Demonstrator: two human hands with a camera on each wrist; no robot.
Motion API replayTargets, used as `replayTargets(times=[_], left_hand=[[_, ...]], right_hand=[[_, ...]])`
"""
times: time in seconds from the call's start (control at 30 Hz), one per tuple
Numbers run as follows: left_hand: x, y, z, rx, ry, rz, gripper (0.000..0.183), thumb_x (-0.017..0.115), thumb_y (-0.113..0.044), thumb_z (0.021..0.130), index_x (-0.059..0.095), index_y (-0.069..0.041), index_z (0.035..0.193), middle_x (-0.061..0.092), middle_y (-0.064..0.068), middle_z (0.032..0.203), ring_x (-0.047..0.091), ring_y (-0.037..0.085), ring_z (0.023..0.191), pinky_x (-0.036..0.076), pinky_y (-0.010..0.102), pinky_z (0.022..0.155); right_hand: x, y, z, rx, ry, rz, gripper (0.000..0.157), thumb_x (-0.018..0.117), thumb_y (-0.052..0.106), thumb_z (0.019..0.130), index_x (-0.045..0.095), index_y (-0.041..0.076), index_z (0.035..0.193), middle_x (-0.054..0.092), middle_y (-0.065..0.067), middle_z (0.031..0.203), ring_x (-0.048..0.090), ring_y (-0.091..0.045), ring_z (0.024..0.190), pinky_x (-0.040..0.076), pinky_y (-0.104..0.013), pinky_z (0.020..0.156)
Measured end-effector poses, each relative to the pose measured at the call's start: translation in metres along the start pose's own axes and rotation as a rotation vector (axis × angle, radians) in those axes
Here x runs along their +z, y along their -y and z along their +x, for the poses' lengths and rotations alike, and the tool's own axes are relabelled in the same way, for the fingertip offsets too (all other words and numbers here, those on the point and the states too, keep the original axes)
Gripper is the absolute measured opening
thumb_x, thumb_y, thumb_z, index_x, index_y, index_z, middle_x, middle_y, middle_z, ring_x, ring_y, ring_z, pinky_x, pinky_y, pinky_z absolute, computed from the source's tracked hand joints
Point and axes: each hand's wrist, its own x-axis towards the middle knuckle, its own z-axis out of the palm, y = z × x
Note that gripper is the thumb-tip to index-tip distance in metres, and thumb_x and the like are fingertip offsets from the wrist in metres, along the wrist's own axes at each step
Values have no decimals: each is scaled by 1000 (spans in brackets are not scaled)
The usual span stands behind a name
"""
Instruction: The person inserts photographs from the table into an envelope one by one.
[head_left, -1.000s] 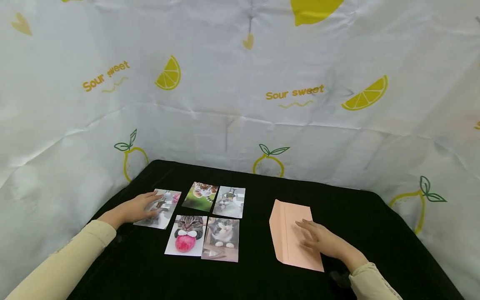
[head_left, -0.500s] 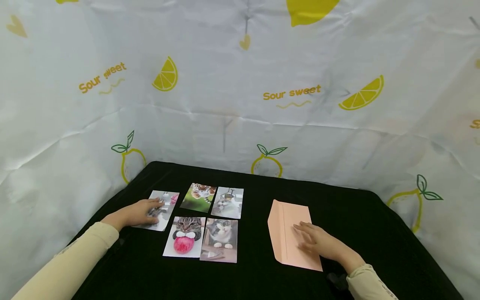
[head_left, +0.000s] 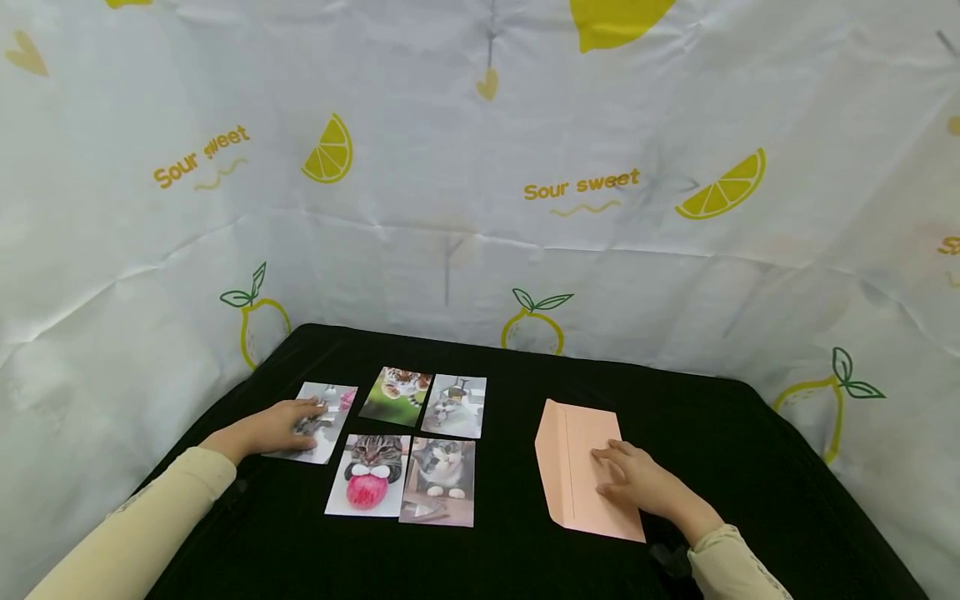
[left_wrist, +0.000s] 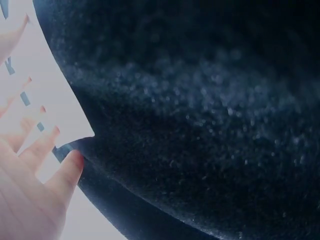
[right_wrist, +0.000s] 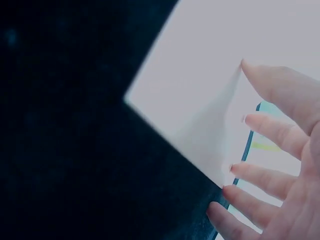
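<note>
My left hand (head_left: 273, 429) lies with its fingers extended over a glossy cat photo (head_left: 335, 417) at the table's left. In the left wrist view the pale overexposed photo (left_wrist: 62, 100) has fingertips along it, and the little finger (left_wrist: 67, 172) reaches past its corner. On the right, my right hand (head_left: 648, 483) rests its spread fingers on a pink envelope (head_left: 577, 467), whose flap faces left. The right wrist view shows the thumb touching the envelope (right_wrist: 190, 75), with the other fingertips near its edge.
Between the hands lie a tiger cub photo (head_left: 397, 398), a grey-and-white cat photo (head_left: 455, 407), a tabby photo with a pink ball (head_left: 367, 477) and another cat photo (head_left: 438, 483). A black cloth (head_left: 517, 550) covers the table. A white lemon-print curtain (head_left: 420, 267) stands behind.
The left hand's fingers have drawn down and slightly inward on the photo. The right hand has settled slightly on the envelope. The head view has shifted slightly.
</note>
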Motion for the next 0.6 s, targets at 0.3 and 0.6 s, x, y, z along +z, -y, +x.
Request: replayTargets(times=[0.3, 0.6], left_hand=[[0, -2, -2, -8, -3, -8, 66, 69, -37, 87, 49, -4, 140, 34, 31, 148, 28, 54, 134, 27, 68, 108], [-1, -2, -2, -11, 2, -9, 66, 69, -38, 88, 48, -4, 141, 33, 31, 149, 27, 55, 134, 27, 68, 108]], right_hand=[[-2, 5, 3, 49, -1, -18, 66, 76, 40, 81, 56, 9, 135, 34, -33, 146, 33, -55, 131, 35, -70, 100], [0, 9, 5, 23, -9, -12, 62, 77, 38, 80, 59, 9, 132, 39, -29, 145, 35, -55, 129, 36, -69, 98]])
